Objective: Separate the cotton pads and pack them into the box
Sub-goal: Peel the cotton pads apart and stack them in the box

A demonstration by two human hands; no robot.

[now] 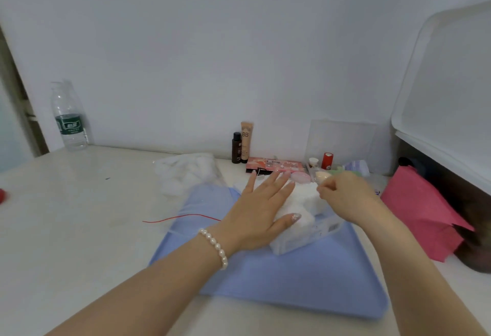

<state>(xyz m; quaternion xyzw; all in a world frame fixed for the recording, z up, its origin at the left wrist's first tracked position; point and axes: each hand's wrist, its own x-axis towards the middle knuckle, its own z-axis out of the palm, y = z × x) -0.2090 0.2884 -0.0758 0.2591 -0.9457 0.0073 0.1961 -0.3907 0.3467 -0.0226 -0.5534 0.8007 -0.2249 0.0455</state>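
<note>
the left hand (261,209) lies palm down with fingers straight and slightly spread, pressing flat on the stack of white cotton pads (305,204); the thumb extends along the near side of the stack. a pearl bracelet (214,248) sits on the left wrist. the right hand (345,197) reaches in from the right with fingers curled, thumb and forefinger pinching at the upper right edge of the cotton pads; blur hides how much material is held. the pads fill a clear plastic box (309,237), which rests on a blue tray (292,282) on the white table (79,216). a printed label on the box side is too blurred to read. a clear bag of loose cotton (186,173) lies beyond the tray's left corner. against the wall stand a beige tube (246,142) marked "bb", a dark brown bottle (236,151) and a water bottle (69,118) with a green label, text illegible. a pink makeup palette (275,165) lies just beyond the left fingertips.
</note>
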